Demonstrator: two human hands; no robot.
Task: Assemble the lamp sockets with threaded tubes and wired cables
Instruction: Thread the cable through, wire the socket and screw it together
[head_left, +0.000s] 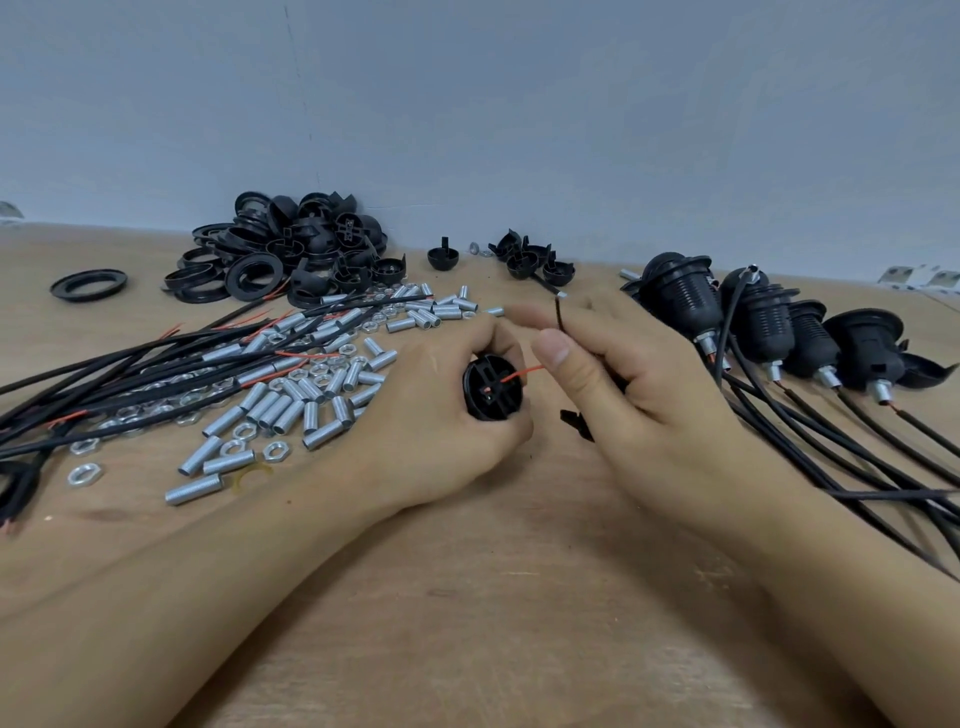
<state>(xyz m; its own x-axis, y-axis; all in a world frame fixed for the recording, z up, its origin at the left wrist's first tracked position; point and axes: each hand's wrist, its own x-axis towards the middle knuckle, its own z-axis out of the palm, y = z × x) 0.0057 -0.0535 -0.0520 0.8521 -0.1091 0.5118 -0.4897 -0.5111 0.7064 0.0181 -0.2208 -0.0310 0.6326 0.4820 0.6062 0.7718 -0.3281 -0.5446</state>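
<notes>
— Any brand or writing on these parts?
— None I can read; the black plastic and metal look plain.
— Where's the socket piece?
— The left hand (441, 410) curls round a black socket base (492, 387) near the middle of the wooden table (519, 597), its open face turned toward the right hand (639, 395). A red wire (522, 372) runs from the base to the right thumb, and that hand pinches a black cable (560, 319) standing up between its fingers.
— Counts?
— Four assembled sockets (769, 325) lie at the right, cables (831, 441) trailing toward the near edge. One loose black ring (88, 284) lies far left. The threaded tubes (291, 410), nuts (85, 474), wired cables (130, 364) and the pile of black caps and rings (291, 249) are too many to count.
</notes>
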